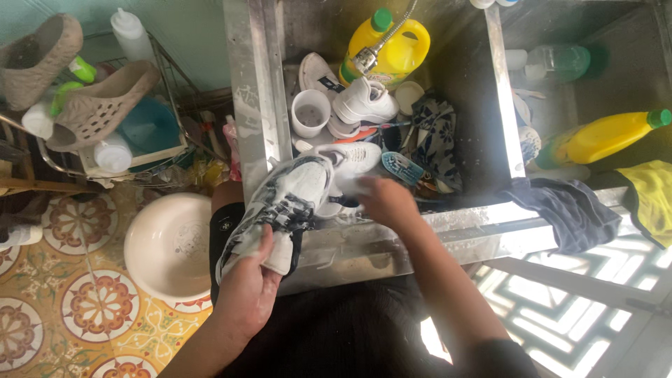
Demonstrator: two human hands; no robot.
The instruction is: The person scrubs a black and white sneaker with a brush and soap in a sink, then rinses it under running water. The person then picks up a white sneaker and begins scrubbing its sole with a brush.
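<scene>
- The cream basin (168, 245) sits on the tiled floor just left of my knee. Judging from how I hold things, anything that slips from my left side could land in it or beside it, and drips falling that way may make the tiles slick.
- My left hand (246, 290) is clamped on the heel end of a black-and-white sneaker (283, 210), thumb over the top. Both hand and shoe are covered in suds, so I think the hold is weak: a hard scrub or a twist could squirt the shoe out of my fingers.
- The sneaker lies tilted across the front rim of the steel sink (392, 238), toe pointing into the sink, heel hanging out over my lap. If it slides, I expect it to go heel first, towards me and the floor rather than into the sink.
- My right hand (383, 201) is down at the sink's front edge, just beside the sneaker's toe, fingers curled; it is blurred, so I cannot tell whether it is closed on anything.
- The sink is crowded: a white cup (310, 112), white shoes (364, 101), a patterned cloth (434, 136) and a yellow detergent bottle (388, 45) under the tap hose. A wide sweep of my right arm could knock the cup over or tip the bottle.
- A dark wet cloth (570, 210) drapes over the sink's right corner, partly hanging outside; a nudge could drag it off.
- Another yellow bottle (605, 136) lies on its side in the next compartment; if its cap is loose it could leak.
</scene>
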